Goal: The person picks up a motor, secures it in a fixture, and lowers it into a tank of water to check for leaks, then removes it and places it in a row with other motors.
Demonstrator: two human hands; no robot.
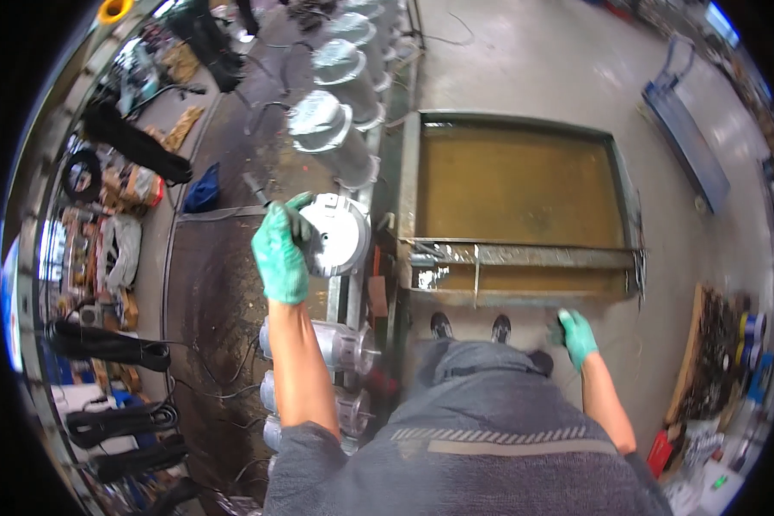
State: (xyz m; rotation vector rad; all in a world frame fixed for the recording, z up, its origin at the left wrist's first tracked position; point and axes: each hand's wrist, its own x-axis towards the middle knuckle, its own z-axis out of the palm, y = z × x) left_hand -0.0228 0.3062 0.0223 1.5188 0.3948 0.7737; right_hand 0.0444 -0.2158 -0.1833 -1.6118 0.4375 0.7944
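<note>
My left hand (pixel 282 258), in a green work glove with dark-coated fingers, is closed on the edge of a silver metal housing (pixel 340 236). The housing's round, shiny end faces up, with a small dark hole near its middle. It is at the right edge of the dark workbench (pixel 219 301). A short dark cable end (pixel 255 187) shows just beyond the hand. Down at my right side hangs my right hand (pixel 578 337), gloved the same way, its fingers loosely apart and away from any object. Its dark palm side is partly hidden.
Several silver cylinders (pixel 331 138) stand in a row farther along the bench; others (pixel 344 348) lie nearer me. A metal-rimmed tank (pixel 410 176) of brownish water is right of the bench. Coiled black cables (pixel 112 344) hang at left. A blue cart (pixel 688 142) stands far right.
</note>
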